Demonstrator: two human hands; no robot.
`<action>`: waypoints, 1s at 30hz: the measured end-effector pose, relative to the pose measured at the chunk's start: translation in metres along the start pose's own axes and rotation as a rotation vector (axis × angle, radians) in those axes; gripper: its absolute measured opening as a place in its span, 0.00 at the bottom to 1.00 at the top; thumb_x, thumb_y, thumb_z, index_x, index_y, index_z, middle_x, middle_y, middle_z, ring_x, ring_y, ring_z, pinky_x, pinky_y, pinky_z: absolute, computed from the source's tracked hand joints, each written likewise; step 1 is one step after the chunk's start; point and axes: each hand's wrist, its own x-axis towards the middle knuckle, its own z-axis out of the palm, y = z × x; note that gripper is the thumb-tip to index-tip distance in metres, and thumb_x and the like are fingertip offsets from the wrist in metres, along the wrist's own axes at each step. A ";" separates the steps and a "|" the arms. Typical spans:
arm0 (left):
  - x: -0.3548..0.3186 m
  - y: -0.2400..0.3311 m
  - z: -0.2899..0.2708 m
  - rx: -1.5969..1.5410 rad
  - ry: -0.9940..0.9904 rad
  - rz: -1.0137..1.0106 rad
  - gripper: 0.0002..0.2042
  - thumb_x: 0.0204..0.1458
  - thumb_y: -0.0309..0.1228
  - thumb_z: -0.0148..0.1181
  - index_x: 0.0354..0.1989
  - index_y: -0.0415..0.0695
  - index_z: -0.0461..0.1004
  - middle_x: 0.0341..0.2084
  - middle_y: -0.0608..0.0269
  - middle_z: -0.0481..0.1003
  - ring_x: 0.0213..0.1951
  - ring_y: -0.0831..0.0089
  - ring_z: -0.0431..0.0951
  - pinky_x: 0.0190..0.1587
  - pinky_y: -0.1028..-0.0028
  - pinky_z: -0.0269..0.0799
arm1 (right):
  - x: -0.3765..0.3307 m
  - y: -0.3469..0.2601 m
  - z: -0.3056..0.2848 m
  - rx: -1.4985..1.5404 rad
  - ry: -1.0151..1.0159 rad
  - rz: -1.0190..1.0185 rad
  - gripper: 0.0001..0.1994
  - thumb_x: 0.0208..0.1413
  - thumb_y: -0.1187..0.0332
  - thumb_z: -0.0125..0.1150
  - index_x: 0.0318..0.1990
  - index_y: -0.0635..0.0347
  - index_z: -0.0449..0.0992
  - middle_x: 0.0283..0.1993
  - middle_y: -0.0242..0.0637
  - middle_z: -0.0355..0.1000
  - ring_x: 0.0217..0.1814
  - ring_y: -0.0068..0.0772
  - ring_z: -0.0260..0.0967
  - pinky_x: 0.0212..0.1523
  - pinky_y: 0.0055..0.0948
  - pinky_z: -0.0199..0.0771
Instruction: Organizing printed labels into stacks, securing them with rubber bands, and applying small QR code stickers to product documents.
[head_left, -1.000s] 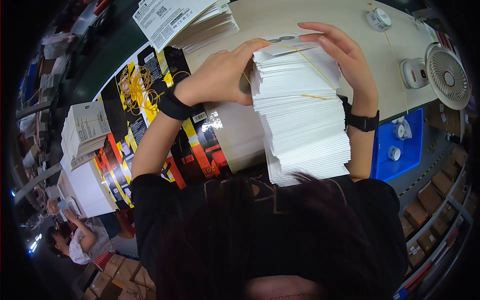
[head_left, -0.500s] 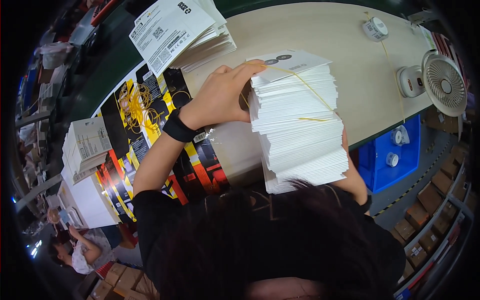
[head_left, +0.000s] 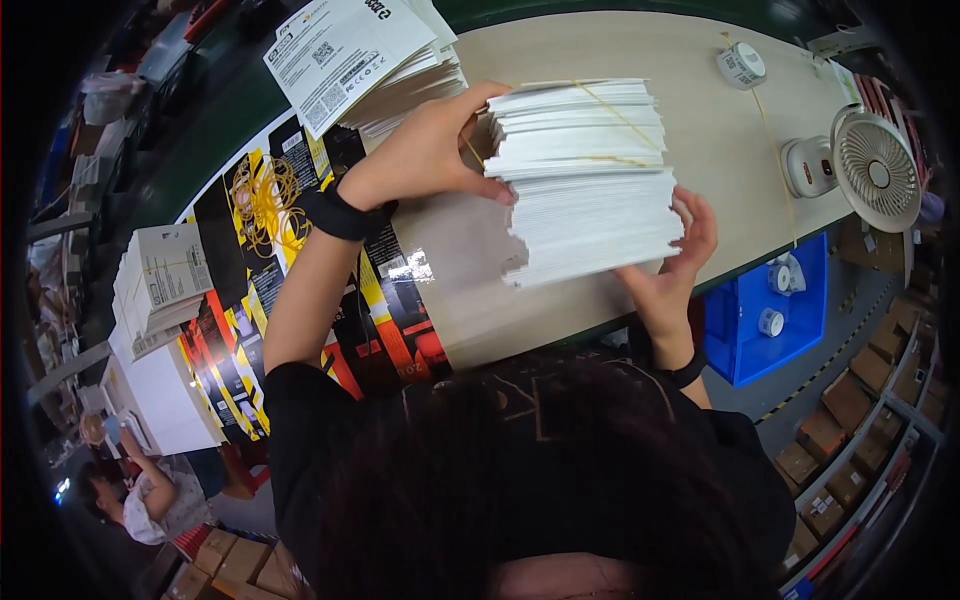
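Observation:
A thick stack of white folded leaflets (head_left: pixel 590 215) stands in front of me, its layered edges toward me. A thin yellow rubber band (head_left: pixel 615 118) runs across its far part. My left hand (head_left: pixel 430 155) grips the left side, fingers at the far left corner and thumb lower on the edges; the band stretches near these fingers. At the near right corner, my right hand (head_left: pixel 675 270) holds the stack, its thumb below and its fingers bent round the right side. The far faces of the stack are hidden.
More printed leaflets (head_left: pixel 350 60) are piled at the far left. Loose rubber bands (head_left: pixel 265 205) lie on yellow-black printed sheets. A banded bundle (head_left: pixel 165 270) sits further left. At right are a white fan (head_left: pixel 875 175), a tape roll (head_left: pixel 741 66) and a blue bin (head_left: pixel 765 330).
The stack has shifted away from me and tilted, so its printed top leaflet no longer shows. My right hand, mostly hidden before, has come into view at the near right corner.

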 end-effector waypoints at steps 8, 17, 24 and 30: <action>0.001 0.001 -0.001 -0.011 -0.055 -0.054 0.37 0.29 0.37 0.71 0.51 0.45 0.59 0.16 0.58 0.64 0.21 0.65 0.65 0.26 0.73 0.60 | 0.023 -0.050 -0.004 -0.769 -0.066 -0.381 0.45 0.31 0.74 0.69 0.62 0.56 0.51 0.66 0.47 0.42 0.69 0.47 0.37 0.64 0.48 0.37; 0.002 0.005 -0.005 0.072 -0.029 -0.007 0.40 0.28 0.32 0.71 0.53 0.43 0.55 0.25 0.50 0.71 0.26 0.57 0.70 0.32 0.70 0.66 | 0.054 -0.074 0.010 -0.931 -0.569 -0.382 0.44 0.29 0.75 0.68 0.61 0.46 0.55 0.65 0.36 0.47 0.68 0.45 0.40 0.63 0.53 0.37; 0.000 0.004 -0.015 -0.009 -0.117 -0.018 0.43 0.30 0.26 0.66 0.59 0.44 0.49 0.26 0.53 0.71 0.26 0.64 0.70 0.31 0.72 0.67 | 0.068 -0.075 0.004 -0.834 -0.657 -0.432 0.48 0.24 0.68 0.73 0.61 0.47 0.54 0.65 0.38 0.45 0.67 0.47 0.40 0.63 0.55 0.36; 0.003 -0.013 -0.018 -0.258 -0.179 -0.025 0.35 0.39 0.21 0.54 0.60 0.43 0.51 0.18 0.69 0.61 0.23 0.80 0.62 0.27 0.81 0.61 | 0.065 -0.070 0.012 -0.761 -0.523 -0.319 0.54 0.18 0.64 0.75 0.62 0.47 0.51 0.65 0.44 0.44 0.67 0.50 0.39 0.64 0.53 0.36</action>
